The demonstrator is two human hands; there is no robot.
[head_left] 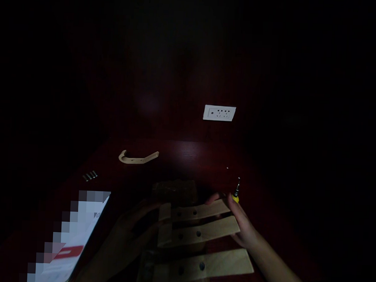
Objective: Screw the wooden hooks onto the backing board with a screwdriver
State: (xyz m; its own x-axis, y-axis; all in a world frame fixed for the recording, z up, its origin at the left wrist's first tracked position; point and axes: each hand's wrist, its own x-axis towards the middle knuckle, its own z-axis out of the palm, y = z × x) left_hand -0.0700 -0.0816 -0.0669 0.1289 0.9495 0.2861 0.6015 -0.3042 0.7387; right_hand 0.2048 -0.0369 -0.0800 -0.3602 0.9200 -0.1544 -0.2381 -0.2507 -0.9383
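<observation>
Three pale wooden hooks, each with two dark holes, lie side by side in front of me: a far one [203, 211], a middle one [209, 231] and a near one [220, 263]. My right hand [242, 226] closes on the right ends of the far and middle hooks, thumb above and fingers partly hidden below. My left hand [134, 228], in deep shadow, has its fingers closed at their curled left ends. A screwdriver [236, 194] with a yellow handle points up behind my right thumb; whether the hand touches it I cannot tell.
A brownish taped block [175, 190] sits under and behind the hooks. Another wooden hook [137, 160] lies on its side on the dark red tabletop [187, 151]. Several metal pins [90, 176] and a lit screen [81, 236] are at left. A white socket [219, 113] is on the wall.
</observation>
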